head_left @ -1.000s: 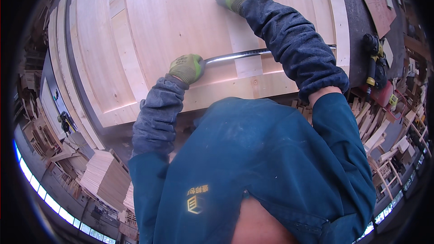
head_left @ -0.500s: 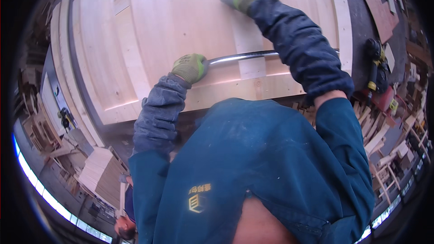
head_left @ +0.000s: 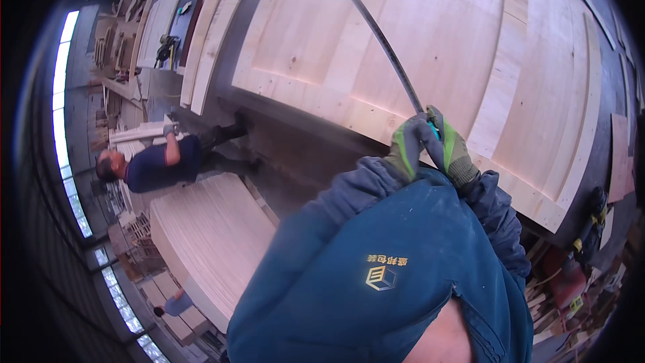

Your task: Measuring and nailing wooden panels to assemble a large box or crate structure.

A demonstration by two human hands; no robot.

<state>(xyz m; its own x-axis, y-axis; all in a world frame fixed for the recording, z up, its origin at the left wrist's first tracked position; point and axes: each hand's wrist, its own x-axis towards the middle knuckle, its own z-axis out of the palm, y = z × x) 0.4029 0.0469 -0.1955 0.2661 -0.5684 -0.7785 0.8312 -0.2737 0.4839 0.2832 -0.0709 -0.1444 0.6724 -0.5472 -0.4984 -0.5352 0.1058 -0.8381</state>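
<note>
Two hands together, left hand (head_left: 407, 142) and right hand (head_left: 453, 150), clamped one metal strip (head_left: 377, 29) near centre! One wooden panel (head_left: 437, 33) lay upper right; two co-workers (head_left: 156, 165) showed left.

1. You stand in a large woodworking workshop: a framed wooden panel (head_left: 430, 40) lies before you.
2. Left of you rise a thick stack of pale sheets (head_left: 208, 238) and, beyond, a co-worker (head_left: 161, 165).
3. A yellow-and-black power tool (head_left: 592, 218) sits right of you.
4. Long window strips (head_left: 64, 81) line your far wall.
</note>
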